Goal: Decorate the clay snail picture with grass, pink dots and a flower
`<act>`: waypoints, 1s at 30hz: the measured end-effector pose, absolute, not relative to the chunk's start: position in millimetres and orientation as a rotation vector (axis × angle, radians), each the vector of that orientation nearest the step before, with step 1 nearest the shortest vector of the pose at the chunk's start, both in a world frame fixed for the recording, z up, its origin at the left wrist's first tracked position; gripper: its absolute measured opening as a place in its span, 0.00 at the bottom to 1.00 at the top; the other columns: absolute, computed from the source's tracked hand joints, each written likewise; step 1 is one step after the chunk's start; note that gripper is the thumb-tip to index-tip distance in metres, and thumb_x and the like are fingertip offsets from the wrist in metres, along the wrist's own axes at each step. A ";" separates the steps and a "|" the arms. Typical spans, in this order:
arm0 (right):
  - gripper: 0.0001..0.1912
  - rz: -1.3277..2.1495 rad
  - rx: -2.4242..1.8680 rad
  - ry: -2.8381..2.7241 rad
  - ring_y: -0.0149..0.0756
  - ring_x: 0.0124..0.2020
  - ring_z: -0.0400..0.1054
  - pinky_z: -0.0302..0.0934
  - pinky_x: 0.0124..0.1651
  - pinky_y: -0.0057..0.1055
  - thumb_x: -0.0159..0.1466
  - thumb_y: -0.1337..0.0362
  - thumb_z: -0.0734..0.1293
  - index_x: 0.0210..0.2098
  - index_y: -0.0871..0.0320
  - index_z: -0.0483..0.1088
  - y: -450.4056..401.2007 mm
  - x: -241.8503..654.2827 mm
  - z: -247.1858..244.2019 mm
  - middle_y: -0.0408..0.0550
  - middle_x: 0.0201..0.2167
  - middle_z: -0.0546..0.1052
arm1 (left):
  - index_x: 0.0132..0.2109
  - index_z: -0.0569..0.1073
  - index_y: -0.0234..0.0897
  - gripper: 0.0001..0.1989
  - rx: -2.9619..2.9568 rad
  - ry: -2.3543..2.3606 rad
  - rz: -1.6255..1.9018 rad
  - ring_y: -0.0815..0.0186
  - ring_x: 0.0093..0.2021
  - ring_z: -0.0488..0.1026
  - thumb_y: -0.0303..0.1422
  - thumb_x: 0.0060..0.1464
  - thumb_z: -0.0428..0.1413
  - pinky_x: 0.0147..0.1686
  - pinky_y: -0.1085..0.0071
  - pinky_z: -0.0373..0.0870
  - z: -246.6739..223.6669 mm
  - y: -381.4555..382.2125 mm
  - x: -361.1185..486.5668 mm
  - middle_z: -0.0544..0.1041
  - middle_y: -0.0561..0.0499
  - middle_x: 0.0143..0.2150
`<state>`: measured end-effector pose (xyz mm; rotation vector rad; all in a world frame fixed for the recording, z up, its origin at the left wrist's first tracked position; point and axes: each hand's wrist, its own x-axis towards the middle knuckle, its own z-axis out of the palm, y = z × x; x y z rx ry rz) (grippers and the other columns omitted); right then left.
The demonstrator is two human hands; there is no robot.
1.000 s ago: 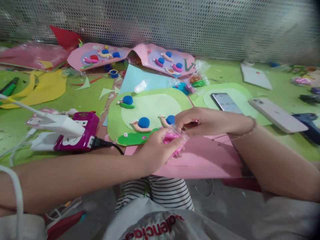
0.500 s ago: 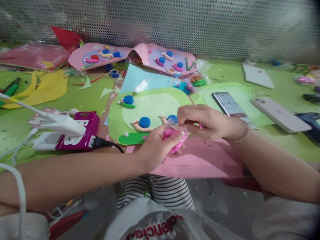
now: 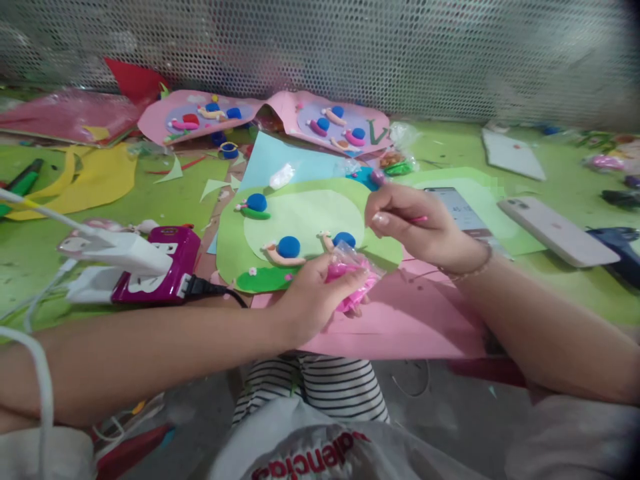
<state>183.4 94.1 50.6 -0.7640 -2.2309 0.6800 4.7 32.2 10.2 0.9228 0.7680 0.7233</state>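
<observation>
My left hand (image 3: 320, 293) is closed round a clear plastic bag of pink clay (image 3: 345, 283) at the near edge of the green paper sheet (image 3: 230, 233). Up and to the right of the bag, my right hand (image 3: 413, 223) is closed, with a thin pink stick (image 3: 419, 219) poking out from its fingers; its fingertips are pinched and any small bit between them is too tiny to make out. On the green sheet lie clay snails with blue shells, among them a green-bodied snail (image 3: 257, 205) and a beige one (image 3: 287, 249). The bag partly covers a third snail (image 3: 344, 240).
A purple power strip (image 3: 160, 267) with white plugs and cables stands at left. Two phones lie at right, one dark-screened (image 3: 457, 207) and one pale pink (image 3: 557, 230). Pink snail pictures (image 3: 285, 110) lean at the back beneath a perforated metal panel (image 3: 320, 47).
My right hand has moved up and away from the bag's opening, to the right of it, with the pink stick now showing more. My left hand still holds the bag in about the same place.
</observation>
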 end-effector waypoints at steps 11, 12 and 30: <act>0.23 0.727 -1.029 -2.070 0.25 0.19 0.55 0.50 0.23 0.29 0.65 0.54 0.59 0.16 0.58 0.63 91.7 176.0 53.7 0.43 0.15 0.64 | 0.36 0.70 0.36 0.20 1.223 0.754 0.540 0.73 0.26 0.69 0.49 0.50 0.56 0.28 0.74 0.67 3.0 22.7 -4.2 0.72 0.54 0.27; 0.22 0.771 -1.056 -2.035 0.25 0.18 0.55 0.50 0.22 0.29 0.64 0.54 0.60 0.18 0.58 0.66 91.7 175.4 54.5 0.43 0.16 0.65 | 0.36 0.70 0.36 0.20 1.227 0.760 0.532 0.72 0.26 0.69 0.50 0.49 0.56 0.27 0.74 0.67 2.8 22.6 -4.4 0.73 0.54 0.27; 0.10 0.939 -1.215 -1.907 0.25 0.21 0.64 0.59 0.21 0.26 0.48 0.60 0.74 0.23 0.58 0.70 98.3 173.0 49.9 0.42 0.22 0.73 | 0.36 0.70 0.35 0.19 1.312 0.797 0.496 0.71 0.28 0.69 0.49 0.50 0.55 0.28 0.73 0.63 2.0 22.2 -5.4 0.75 0.51 0.29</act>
